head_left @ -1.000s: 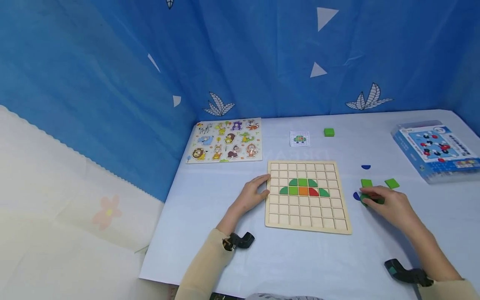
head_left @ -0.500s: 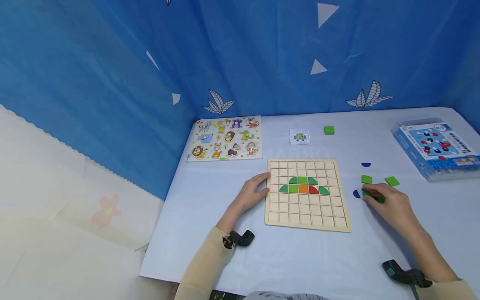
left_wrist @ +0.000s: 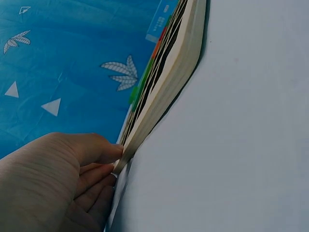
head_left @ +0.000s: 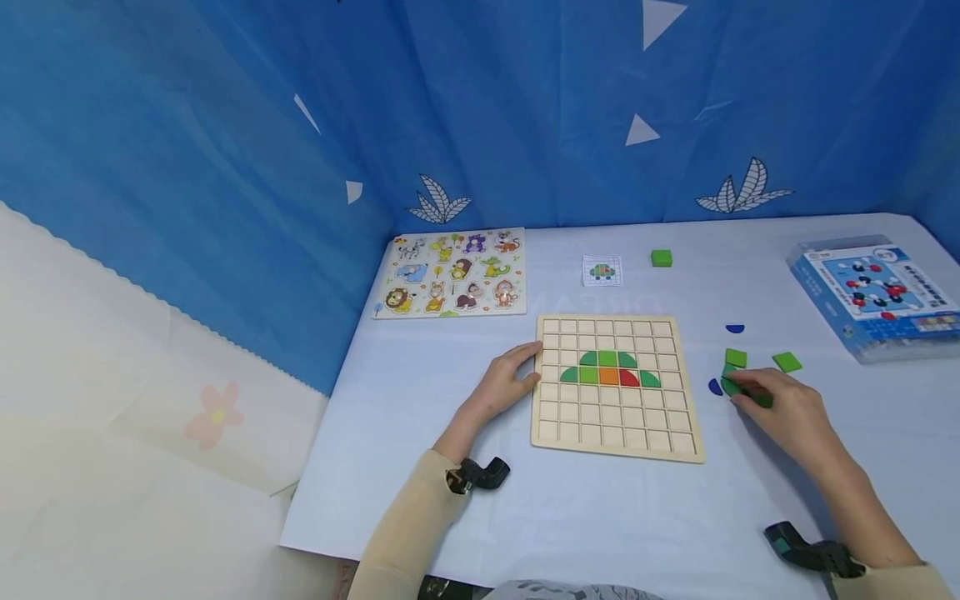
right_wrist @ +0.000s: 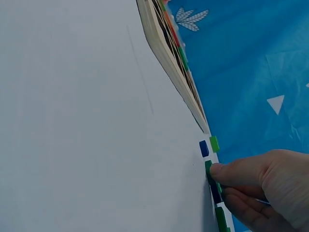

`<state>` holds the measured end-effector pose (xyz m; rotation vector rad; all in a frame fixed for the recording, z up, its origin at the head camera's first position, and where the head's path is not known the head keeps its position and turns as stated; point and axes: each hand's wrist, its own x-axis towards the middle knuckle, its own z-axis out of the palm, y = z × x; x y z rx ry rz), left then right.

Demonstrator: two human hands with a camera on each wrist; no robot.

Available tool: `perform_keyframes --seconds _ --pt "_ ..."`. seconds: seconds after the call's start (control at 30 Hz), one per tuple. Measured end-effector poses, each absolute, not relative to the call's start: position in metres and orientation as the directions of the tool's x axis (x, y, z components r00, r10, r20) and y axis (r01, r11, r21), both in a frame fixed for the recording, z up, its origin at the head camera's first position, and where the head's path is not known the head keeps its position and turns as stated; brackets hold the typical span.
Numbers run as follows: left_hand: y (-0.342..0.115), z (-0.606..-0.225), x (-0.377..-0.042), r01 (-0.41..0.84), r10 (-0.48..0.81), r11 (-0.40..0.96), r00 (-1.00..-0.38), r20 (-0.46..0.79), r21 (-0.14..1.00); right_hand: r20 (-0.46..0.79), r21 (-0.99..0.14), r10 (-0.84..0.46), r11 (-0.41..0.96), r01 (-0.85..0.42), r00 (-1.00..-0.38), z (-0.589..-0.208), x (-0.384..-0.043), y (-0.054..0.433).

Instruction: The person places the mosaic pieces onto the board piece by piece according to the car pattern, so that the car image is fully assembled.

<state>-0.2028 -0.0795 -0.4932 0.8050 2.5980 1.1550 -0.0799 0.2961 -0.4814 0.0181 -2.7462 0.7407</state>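
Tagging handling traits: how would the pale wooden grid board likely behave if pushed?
The pale wooden grid board seems stiff, given its solid rim. Lying flat, it would likely slide rather than tip. Its ridged cells should help keep the green, orange and red tiles seated.

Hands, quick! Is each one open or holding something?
Left hand: open, touching the left edge of the wooden board.
Right hand: closed, pinching a dark green piece.

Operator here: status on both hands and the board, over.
Left hand touches left edge of grid board, partly filled. Right hand pinches green piece. Blue half-circle between right hand and board.
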Motion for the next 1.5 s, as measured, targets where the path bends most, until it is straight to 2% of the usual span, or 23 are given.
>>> perform_keyframes --seconds 0.47,0.87,1.1,1.5 --pt "-0.080 -0.496 -0.204 0.421 0.552 0.548 -0.831 0.065 0.723 0.233 -0.534 0.144 0.845 -0.003 -0.962 -0.484 -0.095 0.301" --pt "-0.079 -0.494 -0.203 0.423 0.553 0.552 -0.831 0.064 0.718 0.284 -0.557 0.063 0.823 -0.111 -0.957 -0.482 -0.110 0.294" --pt "-0.079 -0.495 -0.203 0.415 0.551 0.548 -0.833 0.060 0.727 0.342 -0.535 0.019 0.826 -0.178 -0.940 -0.483 -0.118 0.292" --pt "-0.079 -0.494 -0.203 0.425 0.555 0.544 -0.829 0.070 0.723 0.303 -0.532 0.007 0.831 -0.163 -0.953 -0.482 -0.118 0.291"
